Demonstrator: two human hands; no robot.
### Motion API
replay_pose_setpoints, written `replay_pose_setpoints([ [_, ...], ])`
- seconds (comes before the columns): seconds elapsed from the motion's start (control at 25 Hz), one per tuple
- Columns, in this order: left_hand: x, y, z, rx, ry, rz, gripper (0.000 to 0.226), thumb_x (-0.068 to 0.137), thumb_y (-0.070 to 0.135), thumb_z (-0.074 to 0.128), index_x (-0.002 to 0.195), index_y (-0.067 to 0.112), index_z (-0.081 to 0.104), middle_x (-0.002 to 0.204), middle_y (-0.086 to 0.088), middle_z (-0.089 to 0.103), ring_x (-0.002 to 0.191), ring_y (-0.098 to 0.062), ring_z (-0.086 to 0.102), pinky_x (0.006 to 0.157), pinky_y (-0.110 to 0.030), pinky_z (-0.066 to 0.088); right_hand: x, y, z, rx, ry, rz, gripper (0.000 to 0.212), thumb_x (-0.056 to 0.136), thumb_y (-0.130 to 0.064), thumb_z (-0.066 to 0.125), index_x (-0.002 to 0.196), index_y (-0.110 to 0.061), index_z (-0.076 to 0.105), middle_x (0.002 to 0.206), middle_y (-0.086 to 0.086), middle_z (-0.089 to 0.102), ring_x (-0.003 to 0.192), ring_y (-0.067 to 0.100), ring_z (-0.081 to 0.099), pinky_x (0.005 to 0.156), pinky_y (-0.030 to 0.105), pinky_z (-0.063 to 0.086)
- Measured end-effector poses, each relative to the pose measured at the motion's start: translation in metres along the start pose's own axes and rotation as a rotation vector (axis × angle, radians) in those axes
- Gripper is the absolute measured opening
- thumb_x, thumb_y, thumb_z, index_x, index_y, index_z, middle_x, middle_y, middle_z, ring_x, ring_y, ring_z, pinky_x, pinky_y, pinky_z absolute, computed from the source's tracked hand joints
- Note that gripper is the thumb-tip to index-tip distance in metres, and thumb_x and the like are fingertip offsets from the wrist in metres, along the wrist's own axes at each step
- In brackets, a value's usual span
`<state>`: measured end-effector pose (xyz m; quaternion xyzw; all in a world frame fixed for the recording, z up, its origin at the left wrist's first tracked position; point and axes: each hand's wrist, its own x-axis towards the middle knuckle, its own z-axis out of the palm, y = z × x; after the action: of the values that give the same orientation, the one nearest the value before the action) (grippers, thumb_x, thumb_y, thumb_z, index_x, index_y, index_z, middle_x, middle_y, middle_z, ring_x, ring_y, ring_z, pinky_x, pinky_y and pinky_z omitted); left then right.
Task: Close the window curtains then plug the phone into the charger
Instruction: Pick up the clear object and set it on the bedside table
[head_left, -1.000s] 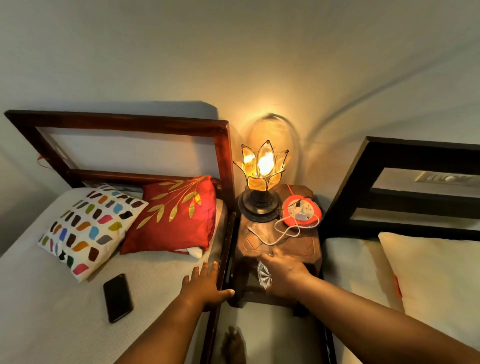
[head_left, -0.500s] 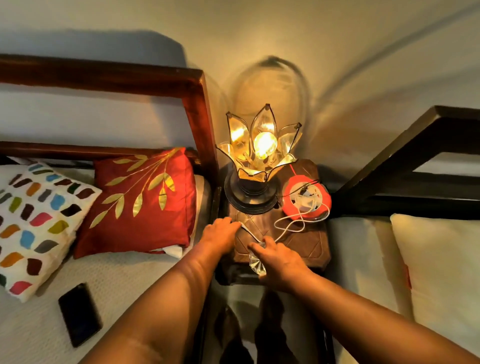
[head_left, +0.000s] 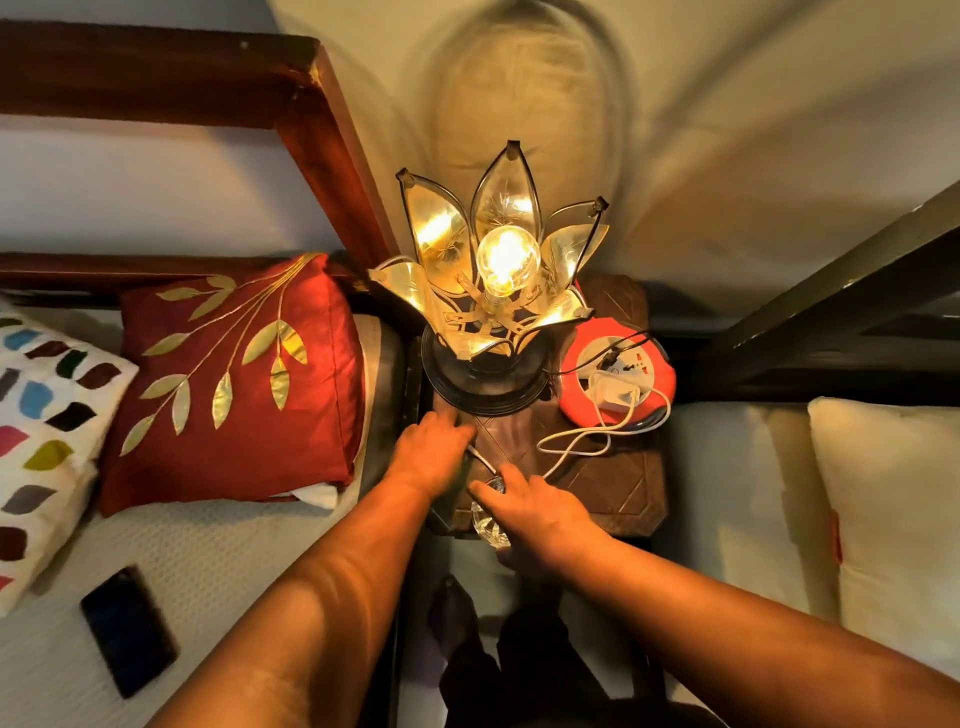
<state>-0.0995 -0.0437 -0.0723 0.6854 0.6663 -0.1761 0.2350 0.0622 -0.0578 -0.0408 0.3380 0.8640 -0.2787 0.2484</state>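
A: Where were the hands, relative to the lamp (head_left: 493, 291)?
B: Both just before its base: left hand (head_left: 428, 454) flat, fingers together; right hand (head_left: 530, 512) pinched the charger cable (head_left: 576, 447).
A: The phone (head_left: 127, 629)?
B: Far left, on the bed (head_left: 218, 561).

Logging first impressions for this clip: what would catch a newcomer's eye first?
The lit petal-shaped lamp glows on the wooden bedside table, beside an orange extension reel with a white charger plugged in. Both hands, left hand and right hand, reach onto the table; the phone lies on the left bed.
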Motion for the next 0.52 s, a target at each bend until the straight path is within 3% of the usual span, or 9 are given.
replay_pose_setpoints([
  [0.24, 0.017, -0.003, -0.004, 0.093, 0.063, 0.078, 0.033, 0.089, 0.021, 0.050, 0.121, 0.016, 0.050, 0.123, -0.006, 0.054, 0.116, -0.029, 0.049, 0.090, -0.040, 0.044, 0.012, -0.002, -0.001, 0.014, 0.047, -0.056, 0.082, 0.075, -0.026, 0.073, 0.135, -0.030, 0.018, 0.129, 0.016, 0.037, 0.101, 0.039, 0.055, 0.072, 0.047, 0.052],
  [0.4, 0.024, 0.002, -0.018, -0.402, 0.184, -0.015, 0.013, 0.086, 0.025, 0.051, 0.097, 0.021, 0.057, 0.100, -0.007, 0.067, 0.097, -0.030, 0.057, 0.077, -0.037, 0.044, 0.014, -0.005, -0.010, 0.045, 0.075, -0.041, 0.068, 0.077, -0.024, 0.070, 0.130, -0.025, 0.028, 0.124, 0.015, 0.037, 0.102, 0.040, 0.054, 0.071, 0.046, 0.051],
  [0.52, 0.028, 0.004, -0.030, -0.756, 0.191, -0.072, 0.010, 0.086, 0.026, 0.057, 0.078, 0.032, 0.055, 0.076, 0.005, 0.060, 0.074, -0.021, 0.056, 0.065, -0.028, 0.038, 0.017, -0.005, -0.021, 0.054, 0.032, -0.007, 0.058, 0.079, -0.027, 0.069, 0.127, -0.017, 0.039, 0.125, 0.016, 0.036, 0.107, 0.040, 0.050, 0.080, 0.048, 0.050],
])
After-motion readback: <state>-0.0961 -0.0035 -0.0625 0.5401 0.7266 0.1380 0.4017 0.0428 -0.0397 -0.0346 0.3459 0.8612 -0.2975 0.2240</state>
